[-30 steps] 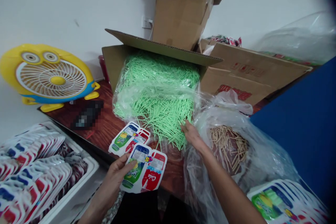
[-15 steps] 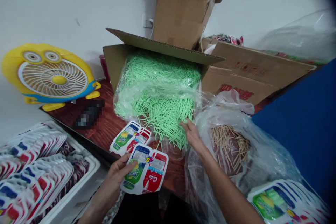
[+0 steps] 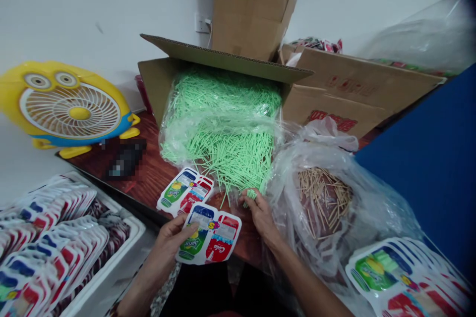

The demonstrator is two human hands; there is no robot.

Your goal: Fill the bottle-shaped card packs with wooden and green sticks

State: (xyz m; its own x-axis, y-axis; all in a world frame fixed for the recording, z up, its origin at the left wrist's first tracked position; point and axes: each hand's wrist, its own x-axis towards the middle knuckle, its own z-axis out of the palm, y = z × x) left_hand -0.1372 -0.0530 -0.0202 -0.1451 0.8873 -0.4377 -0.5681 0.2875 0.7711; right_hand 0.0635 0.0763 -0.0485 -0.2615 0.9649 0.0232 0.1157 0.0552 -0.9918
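Observation:
My left hand (image 3: 173, 237) pinches the left edge of a flat printed packet (image 3: 213, 240) with a green Sprite bottle and a red Cola bottle on it. Just beyond it, a few like packets (image 3: 185, 190) lie on the table edge. My right hand (image 3: 260, 210) is closed round a small bunch of short green sticks (image 3: 252, 193), at the front of a big heap of green sticks (image 3: 234, 153). That heap spills out of a clear plastic liner in an open cardboard box (image 3: 223, 62).
On the right, a clear plastic bag (image 3: 357, 203) holds brown sticks (image 3: 323, 198); filled packets (image 3: 394, 277) stand in front of it. A white crate (image 3: 126, 247) at left is packed with packets. A yellow fan (image 3: 74, 109) stands behind a blurred dark object (image 3: 126, 158).
My right hand has drawn back from the heap towards me and slightly left, and its fingers have closed on some green sticks. My left hand keeps its packet almost in place.

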